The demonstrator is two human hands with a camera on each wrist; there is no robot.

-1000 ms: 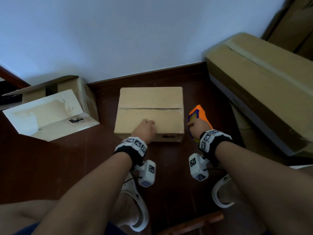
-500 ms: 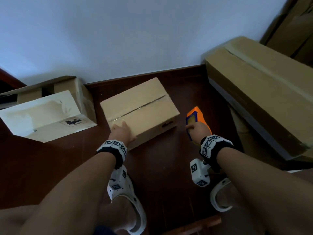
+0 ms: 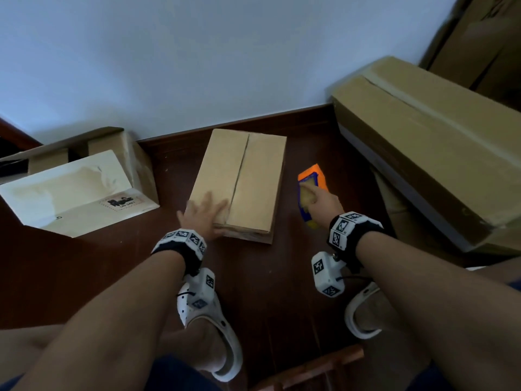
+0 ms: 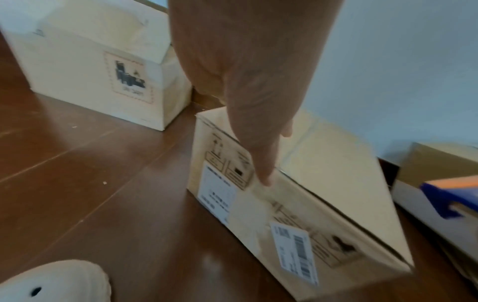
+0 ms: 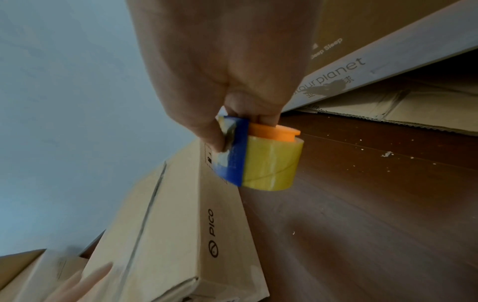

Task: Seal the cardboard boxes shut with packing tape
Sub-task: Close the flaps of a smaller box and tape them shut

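Head view: a closed tan cardboard box (image 3: 239,182) is seen on the dark wooden floor (image 3: 84,277), its long axis and open centre seam running from six towards twelve o'clock, to the white wall (image 3: 197,57). The near left corner is pressed by the flat, spread left hand (image 3: 204,218). At three o'clock from the box, an orange-and-blue tape dispenser (image 3: 311,190) is gripped by the right hand (image 3: 321,201).

Left wrist view: straight fingers (image 4: 261,163) are laid over the top edge, above the printed side labels (image 4: 294,253); nothing is clasped.

Right wrist view: the dispenser's blue guard is pinched by curled fingers, the yellowish tape roll (image 5: 271,165) hanging beside the box, not touching the seam.

For a clean seal, the tape would best be started over the near edge and drawn straight along the seam while the flaps are held down.
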